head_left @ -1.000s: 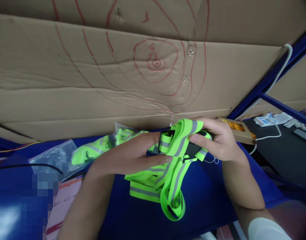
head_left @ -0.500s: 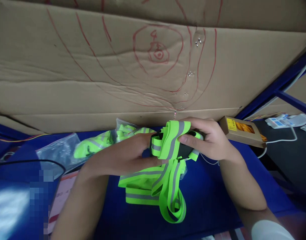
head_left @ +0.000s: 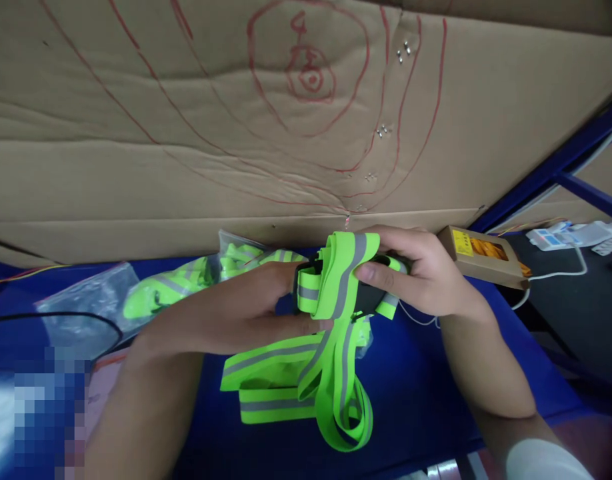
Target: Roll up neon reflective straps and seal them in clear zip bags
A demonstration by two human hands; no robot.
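The reflective strap (head_left: 336, 277), neon green webbing with a grey centre stripe, is held above the blue table (head_left: 416, 393) between both hands. Its loose loops hang down and rest folded on the surface.

The left hand (head_left: 246, 313) pinches the folded upper end between thumb and extended fingers. The right hand (head_left: 421, 273) is curled around the opposite side, fingers pressed on the webbing and a black buckle part (head_left: 369, 300).

The webbing appears light, limp and non-fragile. Loops are likely to slide apart, so grip at the folded bundle or the buckle.

Bagged straps (head_left: 186, 283) lie just beside the left hand, against the cardboard sheet (head_left: 186, 167). A small box (head_left: 481, 257) and white cable (head_left: 556, 273) lie near the right wrist.
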